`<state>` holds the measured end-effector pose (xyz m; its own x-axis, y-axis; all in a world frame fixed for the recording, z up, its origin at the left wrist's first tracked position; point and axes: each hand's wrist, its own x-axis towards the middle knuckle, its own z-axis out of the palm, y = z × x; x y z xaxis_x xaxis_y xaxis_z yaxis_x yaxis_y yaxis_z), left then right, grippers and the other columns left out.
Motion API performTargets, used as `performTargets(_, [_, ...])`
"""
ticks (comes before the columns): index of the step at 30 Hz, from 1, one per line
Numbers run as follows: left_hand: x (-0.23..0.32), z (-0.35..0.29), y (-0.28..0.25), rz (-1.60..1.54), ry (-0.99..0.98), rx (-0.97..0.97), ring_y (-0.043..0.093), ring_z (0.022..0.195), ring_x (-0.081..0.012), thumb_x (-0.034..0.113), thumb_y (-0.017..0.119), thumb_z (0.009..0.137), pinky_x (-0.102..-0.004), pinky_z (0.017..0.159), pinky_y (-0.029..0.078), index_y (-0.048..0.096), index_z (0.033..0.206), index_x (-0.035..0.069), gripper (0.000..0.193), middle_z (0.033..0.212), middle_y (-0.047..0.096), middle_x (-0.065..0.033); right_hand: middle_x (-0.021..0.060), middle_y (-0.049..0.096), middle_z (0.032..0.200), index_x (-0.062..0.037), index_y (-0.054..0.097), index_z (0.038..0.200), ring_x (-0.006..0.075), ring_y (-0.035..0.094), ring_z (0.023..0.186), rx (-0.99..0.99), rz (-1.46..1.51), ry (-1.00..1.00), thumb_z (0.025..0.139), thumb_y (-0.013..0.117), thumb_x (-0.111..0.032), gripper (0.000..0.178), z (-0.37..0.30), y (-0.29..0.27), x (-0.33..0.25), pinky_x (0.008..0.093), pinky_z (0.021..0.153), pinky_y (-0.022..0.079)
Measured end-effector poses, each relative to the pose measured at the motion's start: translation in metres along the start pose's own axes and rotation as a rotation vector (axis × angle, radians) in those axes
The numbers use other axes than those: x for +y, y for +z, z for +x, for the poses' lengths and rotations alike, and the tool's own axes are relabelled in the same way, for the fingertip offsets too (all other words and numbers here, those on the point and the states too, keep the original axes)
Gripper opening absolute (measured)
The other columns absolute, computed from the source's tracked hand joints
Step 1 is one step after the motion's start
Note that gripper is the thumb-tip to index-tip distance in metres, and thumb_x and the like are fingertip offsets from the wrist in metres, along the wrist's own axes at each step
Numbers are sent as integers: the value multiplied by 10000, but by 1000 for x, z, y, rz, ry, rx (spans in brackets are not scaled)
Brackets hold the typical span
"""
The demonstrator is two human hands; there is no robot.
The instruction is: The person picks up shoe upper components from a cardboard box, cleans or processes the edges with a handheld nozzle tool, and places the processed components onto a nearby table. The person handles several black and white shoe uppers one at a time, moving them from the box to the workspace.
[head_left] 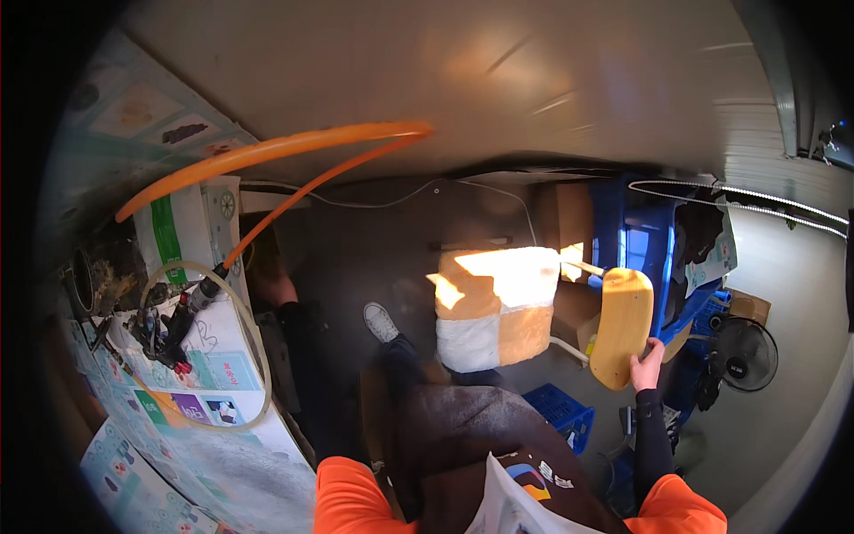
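My right hand (648,365) is closed on the near edge of a chair's curved yellow wooden backrest (623,325). Pale frame tubes join this backrest to the seat, which bears a fluffy orange-and-white checked cushion (498,325), partly in bright sunlight. At the left, my left hand (274,283) reaches down in deep shade beside the cardboard-covered bench. Its fingers are too dark to make out. On that bench lies a black air spray gun (191,307), joined to an orange hose (294,196).
A blue plastic crate (560,414) sits on the floor by the chair, and larger blue bins (663,249) stand to the right. Beyond them is a black fan (745,354). Printed cardboard (258,463) covers the left bench. My shoe (381,322) rests on the dark floor.
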<state>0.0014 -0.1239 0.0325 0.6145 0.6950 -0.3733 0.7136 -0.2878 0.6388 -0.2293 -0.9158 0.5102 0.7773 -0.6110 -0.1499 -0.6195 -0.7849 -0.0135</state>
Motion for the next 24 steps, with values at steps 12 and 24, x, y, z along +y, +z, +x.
performTargets(12, [12, -392, 162, -107, -106, -862, 618, 1296, -313, 135, 854, 777, -401, 1097, 475, 516, 1439, 52, 748, 1376, 656, -181, 135, 715, 1194, 25, 582, 1316, 227, 688, 1076, -224, 775, 254, 863, 729, 66, 477, 61, 39, 11, 348, 971, 538])
performTargets(24, [162, -412, 8, 463, 18, -1018, 541, 1392, -353, 434, 821, 840, -407, 1157, 439, 368, 1565, -17, 967, 1502, 547, -250, 142, 641, 1354, 0, 484, 1471, 270, 615, 1256, -331, 803, 93, 912, 616, 63, 577, 83, 40, 87, 380, 1113, 461])
